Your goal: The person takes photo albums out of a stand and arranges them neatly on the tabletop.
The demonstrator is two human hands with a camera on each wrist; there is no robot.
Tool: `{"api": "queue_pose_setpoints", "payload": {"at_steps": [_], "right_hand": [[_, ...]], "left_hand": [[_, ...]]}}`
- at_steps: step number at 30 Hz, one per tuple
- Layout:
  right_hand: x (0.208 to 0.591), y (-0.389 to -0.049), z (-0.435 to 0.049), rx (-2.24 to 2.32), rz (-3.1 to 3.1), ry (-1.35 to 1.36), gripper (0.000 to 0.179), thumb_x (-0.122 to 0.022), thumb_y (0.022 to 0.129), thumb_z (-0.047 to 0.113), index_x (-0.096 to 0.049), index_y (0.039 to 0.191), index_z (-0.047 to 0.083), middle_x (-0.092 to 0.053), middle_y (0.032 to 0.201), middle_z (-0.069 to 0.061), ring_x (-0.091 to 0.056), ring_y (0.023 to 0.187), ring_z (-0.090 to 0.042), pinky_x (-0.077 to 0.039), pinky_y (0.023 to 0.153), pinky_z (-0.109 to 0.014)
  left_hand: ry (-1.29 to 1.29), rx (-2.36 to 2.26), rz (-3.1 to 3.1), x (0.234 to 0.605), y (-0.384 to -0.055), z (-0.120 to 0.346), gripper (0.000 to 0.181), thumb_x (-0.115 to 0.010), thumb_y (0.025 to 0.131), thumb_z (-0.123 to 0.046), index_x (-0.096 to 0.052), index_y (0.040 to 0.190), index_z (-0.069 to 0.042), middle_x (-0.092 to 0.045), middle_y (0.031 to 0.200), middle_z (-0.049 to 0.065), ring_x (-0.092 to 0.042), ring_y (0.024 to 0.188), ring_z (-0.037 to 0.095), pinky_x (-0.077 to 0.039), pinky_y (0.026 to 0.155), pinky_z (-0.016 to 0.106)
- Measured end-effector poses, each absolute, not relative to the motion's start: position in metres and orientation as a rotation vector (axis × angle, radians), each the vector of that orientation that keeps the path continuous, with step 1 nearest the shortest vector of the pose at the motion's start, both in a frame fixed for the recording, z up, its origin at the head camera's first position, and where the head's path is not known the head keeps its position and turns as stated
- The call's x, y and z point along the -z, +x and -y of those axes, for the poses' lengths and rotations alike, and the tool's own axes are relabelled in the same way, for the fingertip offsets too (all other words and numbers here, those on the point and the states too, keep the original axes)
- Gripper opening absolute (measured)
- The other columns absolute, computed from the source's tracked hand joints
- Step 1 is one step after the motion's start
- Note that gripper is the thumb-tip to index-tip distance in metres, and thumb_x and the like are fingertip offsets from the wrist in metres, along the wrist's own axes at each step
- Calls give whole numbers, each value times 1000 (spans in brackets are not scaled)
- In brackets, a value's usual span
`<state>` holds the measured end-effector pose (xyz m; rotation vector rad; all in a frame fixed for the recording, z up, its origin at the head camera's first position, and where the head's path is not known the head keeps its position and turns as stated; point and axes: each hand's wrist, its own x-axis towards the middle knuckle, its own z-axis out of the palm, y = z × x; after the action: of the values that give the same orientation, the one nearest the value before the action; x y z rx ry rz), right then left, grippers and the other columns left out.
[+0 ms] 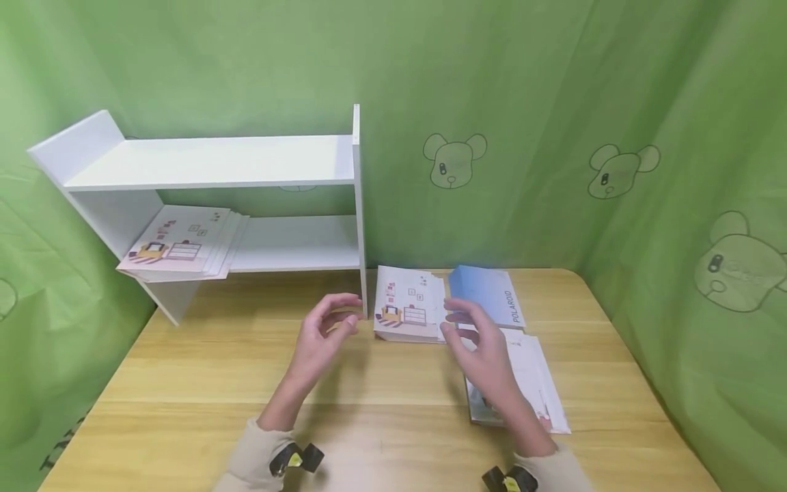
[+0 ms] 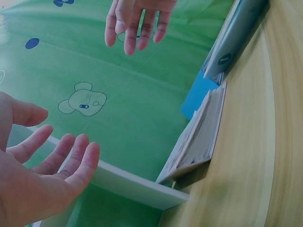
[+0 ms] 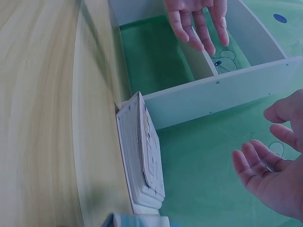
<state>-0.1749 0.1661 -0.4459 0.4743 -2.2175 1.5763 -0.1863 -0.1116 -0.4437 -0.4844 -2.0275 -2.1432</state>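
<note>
My left hand [image 1: 316, 338] hovers over the table beside the shelf's right panel, fingers loosely bent and holding nothing. Opposite it, my right hand [image 1: 488, 359] is also in the air with relaxed fingers and nothing in its grasp. Between and beyond the hands lies a thick stack of books [image 1: 402, 307] with a room drawing on the cover, close to the shelf. Under the right hand and partly hidden by it is a white-covered book [image 1: 533, 372]. A blue book [image 1: 482, 294] marked POLAROID lies behind that hand. Both wrist views show the palms apart, facing each other.
A white two-tier shelf [image 1: 233, 162] stands at the back left of the wooden table [image 1: 203, 383]. Its lower tier bears a stack of similar books [image 1: 190, 242] at the left end. Green curtain [image 1: 522, 82] with bear faces surrounds the table.
</note>
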Motion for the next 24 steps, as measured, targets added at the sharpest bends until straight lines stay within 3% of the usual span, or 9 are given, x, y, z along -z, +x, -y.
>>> {"api": "queue_pose_setpoints", "payload": {"at_steps": [8,17,24], "right_hand": [[448,-179,-149,-1565,2195,499,40,-67,94,-8,-58,133,-3,-66,123,-17,-64,108,-32,-61,87,-25],[454,-184,-138,-1629,2199,525,40,-69,97,4,-59,136,7,-67,122,-7,-66,108,-26,-61,90,-27],[455,-188,-126,-1664,2191,533,40,-70,96,4,-61,134,10,-67,121,-8,-67,107,-30,-61,91,-30]], "left_hand": [[-443,2130,2002,445,-184,126,34,-62,97,7,-56,130,8,-61,128,22,-64,113,40,-62,90,36],[-409,2072,2010,449,-180,143,33,-61,98,6,-57,131,6,-61,129,23,-68,110,28,-62,90,41],[-419,2015,1996,447,-177,156,33,-62,99,4,-57,131,6,-62,128,20,-67,109,25,-62,91,35]]}}
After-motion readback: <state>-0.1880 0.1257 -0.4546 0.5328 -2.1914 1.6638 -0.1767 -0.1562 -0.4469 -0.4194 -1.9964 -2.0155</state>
